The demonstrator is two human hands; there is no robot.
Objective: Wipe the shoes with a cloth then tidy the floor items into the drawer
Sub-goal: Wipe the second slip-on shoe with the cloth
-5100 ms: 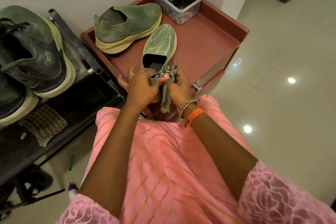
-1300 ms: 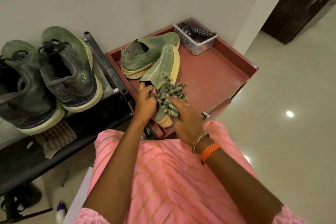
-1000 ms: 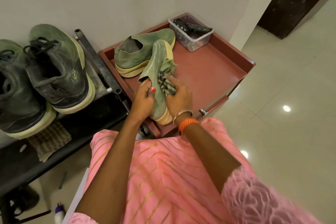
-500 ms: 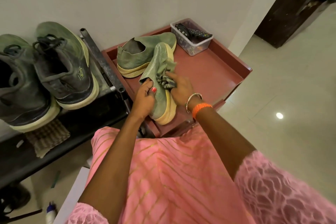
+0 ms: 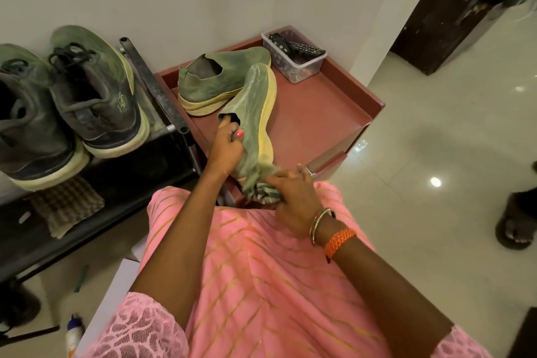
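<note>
Shoe (image 5: 255, 113) in green knit with a yellow sole is tipped on its side on the red cabinet top (image 5: 316, 113), toe toward the wall and heel at the near edge. My left hand (image 5: 225, 148) grips it at the collar, thumb on the outside and fingers tucked into the opening. My right hand (image 5: 293, 200) is curled round the striped cloth (image 5: 263, 193), bunching it against the heel. Its mate, the second green shoe (image 5: 215, 78), stands upright just behind, touching the first near the toe. A clear plastic box (image 5: 293, 58) sits at the back corner, holding what looks like remote controls. Two dark lace-up shoes (image 5: 87, 96) rest on the black rack (image 5: 162, 102) to my left.
</note>
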